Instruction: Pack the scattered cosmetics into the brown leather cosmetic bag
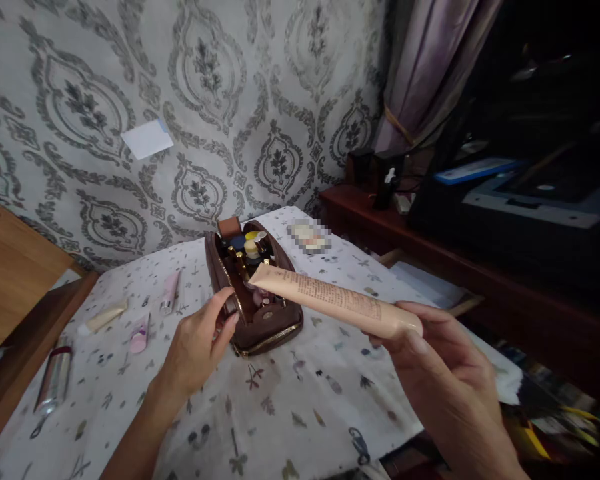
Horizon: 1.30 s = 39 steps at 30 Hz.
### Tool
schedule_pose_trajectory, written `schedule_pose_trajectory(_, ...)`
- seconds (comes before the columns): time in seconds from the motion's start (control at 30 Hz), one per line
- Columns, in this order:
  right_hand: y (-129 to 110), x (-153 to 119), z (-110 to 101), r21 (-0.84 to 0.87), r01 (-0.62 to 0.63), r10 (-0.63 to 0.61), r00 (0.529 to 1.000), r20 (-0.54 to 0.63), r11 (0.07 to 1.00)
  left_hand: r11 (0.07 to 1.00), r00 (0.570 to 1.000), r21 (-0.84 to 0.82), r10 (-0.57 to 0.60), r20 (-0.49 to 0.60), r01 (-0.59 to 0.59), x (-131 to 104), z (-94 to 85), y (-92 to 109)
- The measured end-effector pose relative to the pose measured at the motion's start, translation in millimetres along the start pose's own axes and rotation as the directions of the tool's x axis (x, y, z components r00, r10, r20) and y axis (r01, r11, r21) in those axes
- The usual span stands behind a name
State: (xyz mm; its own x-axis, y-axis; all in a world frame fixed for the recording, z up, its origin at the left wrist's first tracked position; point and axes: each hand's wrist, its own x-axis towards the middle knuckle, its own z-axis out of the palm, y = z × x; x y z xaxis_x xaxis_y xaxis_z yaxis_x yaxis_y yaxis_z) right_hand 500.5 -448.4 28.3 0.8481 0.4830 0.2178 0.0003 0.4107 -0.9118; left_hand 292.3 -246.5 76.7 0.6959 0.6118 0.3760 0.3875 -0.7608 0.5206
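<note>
My right hand [440, 373] holds a peach-coloured squeeze tube [335, 300] by its cap end, with small print facing up. The tube's flat crimped end points left, over an unzipped brown cosmetic bag [265, 339]. My left hand [195, 343] grips the bag's near left edge by the zipper, fingers and thumb bent around it. Inside the bag are several small items, among them a yellow-lidded jar [251, 249], a dark blue round lid [237, 243] and gold-capped pieces [241, 261]. The tube hides part of the bag's inside.
On the patterned cloth [260, 420] at left lie a pink tube [169, 292], a small pink-capped tube [139, 333], a cream-coloured tube [105, 316] and a shiny cylinder [55, 380]. A blurred-out item [309, 237] lies behind the bag. A dark red-brown desk [350, 207] borders the right.
</note>
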Motion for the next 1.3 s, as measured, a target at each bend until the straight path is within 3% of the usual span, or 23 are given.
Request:
schedule_pose_trajectory(0.1, -7, -1, 3, -0.089, 0.098, -0.096, 0.995, 0.016, 0.991, 0.992, 0.999, 0.125, 0.025, 0.033, -0.029, 0, 1.8, -3)
schedule_pose_trajectory(0.23, -14, -1, 7, -0.200, 0.240, -0.231, 0.971, 0.066, 0.950, 0.983, 0.997, 0.167, 0.071, 0.007, -0.071, -2, 4.3, -6)
schedule_pose_trajectory(0.43, -24, 4, 21, -0.246, 0.461, -0.422, 0.885, 0.196, 0.853, 0.975, 0.992, 0.188, 0.125, -0.020, -0.119, -4, 5.7, -8)
schedule_pose_trajectory(0.5, -27, 8, 26, -0.232, 0.540, -0.480, 0.835, 0.270, 0.809, 0.970, 0.989, 0.202, 0.143, -0.034, -0.133, -4, 6.6, -8)
schedule_pose_trajectory(0.67, -31, 18, 34, -0.250, 0.744, -0.600, 0.654, 0.461, 0.620, 0.960, 0.978, 0.215, 0.196, -0.068, -0.178, -3, 9.4, -9)
schedule_pose_trajectory(0.8, -36, 22, 43, -0.296, 0.823, -0.592, 0.558, 0.581, 0.485, 0.958, 0.975, 0.208, 0.213, -0.068, -0.195, -4, 10.0, -11)
schedule_pose_trajectory(0.9, -40, 27, 51, -0.271, 0.860, -0.601, 0.499, 0.624, 0.433, 0.957, 0.973, 0.213, 0.219, -0.076, -0.199, -4, 10.1, -12)
schedule_pose_trajectory(1.13, -49, 35, 61, -0.300, 0.885, -0.572, 0.461, 0.678, 0.356, 0.956, 0.973, 0.214, 0.218, -0.075, -0.198, -4, 10.0, -11)
schedule_pose_trajectory(1.3, -54, 37, 66, -0.338, 0.885, -0.551, 0.464, 0.693, 0.320, 0.958, 0.974, 0.211, 0.213, -0.075, -0.193, -4, 9.8, -9)
